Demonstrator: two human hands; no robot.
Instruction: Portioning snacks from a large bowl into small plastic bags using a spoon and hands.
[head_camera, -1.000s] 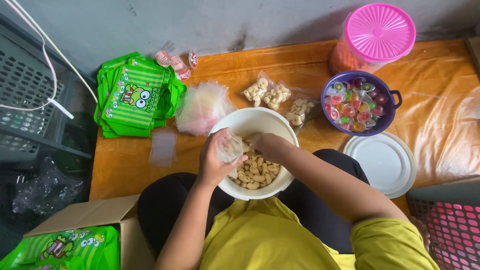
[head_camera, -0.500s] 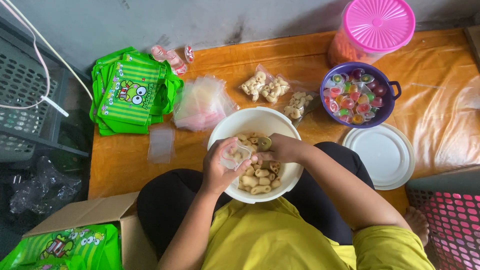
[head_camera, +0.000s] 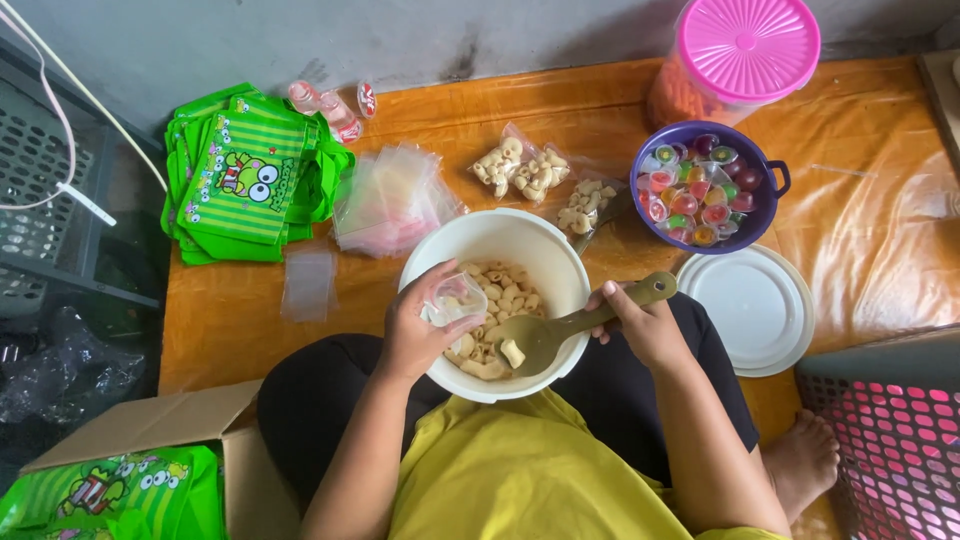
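Over the white bowl (head_camera: 500, 235) of snacks, her left hand (head_camera: 418, 335) has a small clear bag (head_camera: 455, 298) in its grip; the right hand (head_camera: 645, 325) clenches an olive spoon (head_camera: 560, 325) dipping into it.

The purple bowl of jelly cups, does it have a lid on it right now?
No, the purple bowl stands open with the coloured jelly cups showing, while a white lid lies flat beside it.

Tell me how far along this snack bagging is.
Done: three filled clear bags lie on the orange mat beyond the white bowl. In hand: the left hand holds a small clear bag open over the bowl, and the right hand has a spoon carrying one piece. Left: many snack pieces in the bowl and a stack of empty bags.
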